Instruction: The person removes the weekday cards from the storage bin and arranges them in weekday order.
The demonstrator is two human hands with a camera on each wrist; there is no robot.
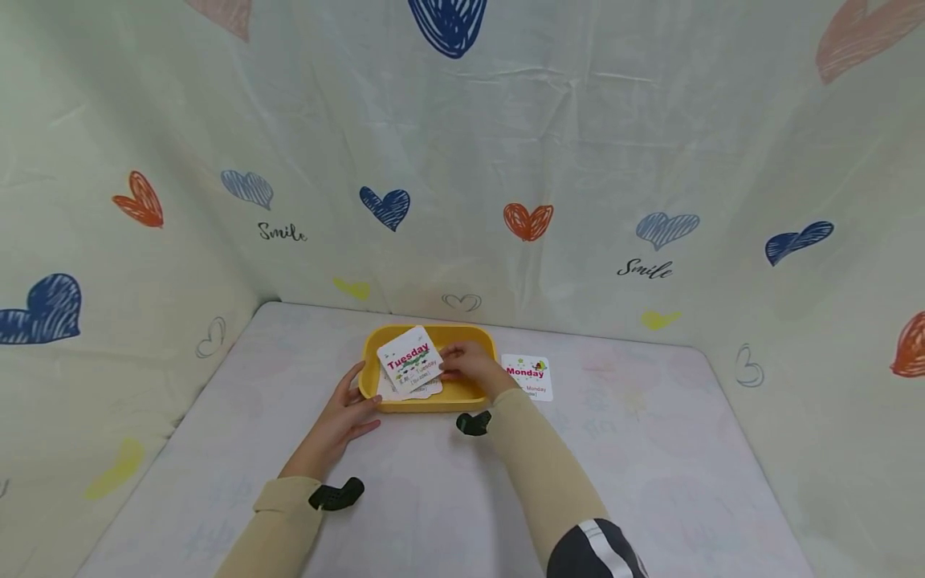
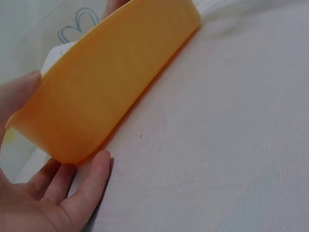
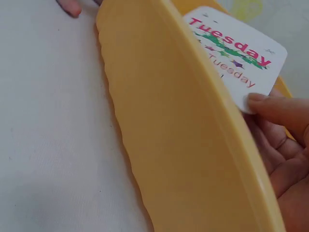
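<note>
A yellow plastic tray (image 1: 433,407) stands on the table with several white cards in it. My right hand (image 1: 471,365) reaches over the tray and pinches a corner of the "Tuesday" card (image 1: 409,359) between thumb and fingers. In the right wrist view the thumb lies on the face of this card (image 3: 231,53). Beneath it more white cards (image 1: 432,388) show, partly hidden. My left hand (image 1: 340,421) holds the tray's left end; in the left wrist view the thumb is on the rim and the fingers are at the bottom corner of the tray (image 2: 111,77).
A "Monday" card (image 1: 527,377) lies face up on the table, just right of the tray. The table (image 1: 405,498) has a pale cloth. Behind it hangs a curtain (image 1: 578,144) printed with hearts.
</note>
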